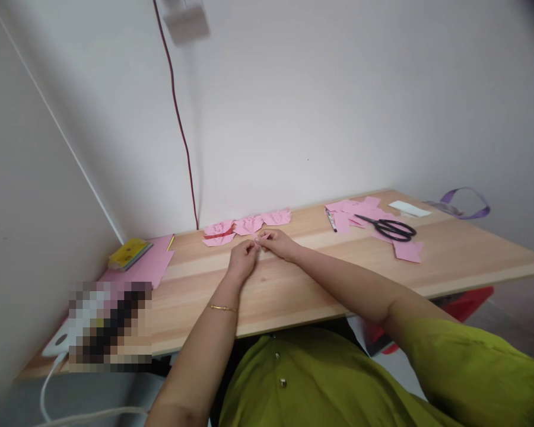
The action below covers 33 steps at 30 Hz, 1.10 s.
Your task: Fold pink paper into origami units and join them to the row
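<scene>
My left hand and my right hand meet above the middle of the wooden table, fingers pinched together. Between the fingertips shows a small piece of pink paper, mostly covered by them. Just beyond, along the wall, lie several cut and folded pink paper pieces, with a red strip across the left one. Right of my hands, black-handled scissors rest on loose pink paper scraps. A pen lies at the left of these scraps.
The wooden table stands against the wall. On its left are a pink sheet, a yellow packet and a white power strip with a cable. A white strip and a purple strap are at the right.
</scene>
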Tool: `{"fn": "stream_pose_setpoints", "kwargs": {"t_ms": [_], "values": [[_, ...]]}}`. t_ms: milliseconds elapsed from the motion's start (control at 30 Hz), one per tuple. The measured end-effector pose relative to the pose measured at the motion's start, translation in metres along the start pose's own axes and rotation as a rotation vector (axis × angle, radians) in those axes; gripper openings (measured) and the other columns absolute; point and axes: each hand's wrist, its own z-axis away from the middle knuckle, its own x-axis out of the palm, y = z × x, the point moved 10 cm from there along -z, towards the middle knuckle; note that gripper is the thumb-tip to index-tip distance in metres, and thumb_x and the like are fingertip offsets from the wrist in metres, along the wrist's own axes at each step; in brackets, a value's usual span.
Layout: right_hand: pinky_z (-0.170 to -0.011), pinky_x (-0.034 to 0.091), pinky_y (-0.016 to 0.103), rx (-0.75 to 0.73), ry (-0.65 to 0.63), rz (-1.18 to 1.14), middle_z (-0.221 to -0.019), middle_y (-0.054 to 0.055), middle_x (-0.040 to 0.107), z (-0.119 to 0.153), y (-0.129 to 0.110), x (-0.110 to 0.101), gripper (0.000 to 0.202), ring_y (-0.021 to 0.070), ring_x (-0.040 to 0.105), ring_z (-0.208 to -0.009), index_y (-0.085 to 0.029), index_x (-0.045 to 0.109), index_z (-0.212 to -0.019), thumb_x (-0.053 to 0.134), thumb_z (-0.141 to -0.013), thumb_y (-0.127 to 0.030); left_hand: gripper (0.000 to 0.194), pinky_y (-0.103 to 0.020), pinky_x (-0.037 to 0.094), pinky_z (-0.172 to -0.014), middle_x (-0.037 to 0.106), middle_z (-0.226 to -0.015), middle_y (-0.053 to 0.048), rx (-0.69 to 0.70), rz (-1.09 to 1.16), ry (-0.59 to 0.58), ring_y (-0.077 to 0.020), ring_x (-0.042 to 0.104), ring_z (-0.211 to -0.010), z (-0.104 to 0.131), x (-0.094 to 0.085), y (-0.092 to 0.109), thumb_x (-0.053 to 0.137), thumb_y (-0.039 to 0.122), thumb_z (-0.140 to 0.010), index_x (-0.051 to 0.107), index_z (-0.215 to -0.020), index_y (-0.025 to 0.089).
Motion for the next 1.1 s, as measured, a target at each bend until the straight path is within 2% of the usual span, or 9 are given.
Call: {"fn": "stream_pose_setpoints", "kwargs": {"t_ms": [233, 467, 833, 1100], "values": [[-0.058, 0.036, 0.023, -0.010, 0.002, -0.006, -0.056, -0.004, 0.050, 0.002, -0.004, 0.001, 0.030, 0.0086, 0.043, -0.054, -0.015, 0.056, -0.070, 0.062, -0.074, -0.045, 0.019, -0.025, 0.035, -0.060, 0.056, -0.061, 0.001, -0.010, -0.004, 0.003, -0.0134, 0.049, -0.061, 0.000, 0.001, -0.002, 0.050, 0.028, -0.080, 0.062, -0.069, 0.017], [-0.055, 0.034, 0.023, -0.019, 0.005, 0.022, -0.058, -0.004, 0.049, 0.002, -0.005, 0.001, 0.034, 0.0090, 0.041, -0.055, -0.016, 0.056, -0.071, 0.064, -0.072, -0.049, 0.015, -0.025, 0.037, -0.062, 0.063, -0.069, -0.002, -0.028, 0.005, 0.010, -0.0151, 0.054, -0.065, -0.002, 0.002, -0.009, 0.052, 0.023, -0.077, 0.066, -0.077, 0.017], [-0.057, 0.035, 0.023, -0.043, 0.003, 0.053, -0.064, -0.003, 0.050, 0.002, -0.006, 0.002, 0.037, 0.0092, 0.041, -0.058, -0.015, 0.056, -0.073, 0.063, -0.073, -0.052, 0.015, -0.025, 0.040, -0.064, 0.064, -0.069, -0.001, -0.060, 0.087, 0.027, -0.0140, 0.053, -0.064, -0.002, 0.000, -0.010, 0.055, 0.021, -0.075, 0.068, -0.080, 0.016], [-0.058, 0.035, 0.023, -0.069, -0.007, 0.101, -0.064, -0.004, 0.049, 0.002, -0.006, 0.002, 0.033, 0.0098, 0.042, -0.060, -0.016, 0.056, -0.075, 0.063, -0.073, -0.048, 0.014, -0.023, 0.036, -0.056, 0.056, -0.059, 0.002, -0.094, 0.146, 0.035, -0.0113, 0.045, -0.055, -0.002, 0.001, -0.017, 0.056, 0.025, -0.073, 0.067, -0.074, 0.016]]}}
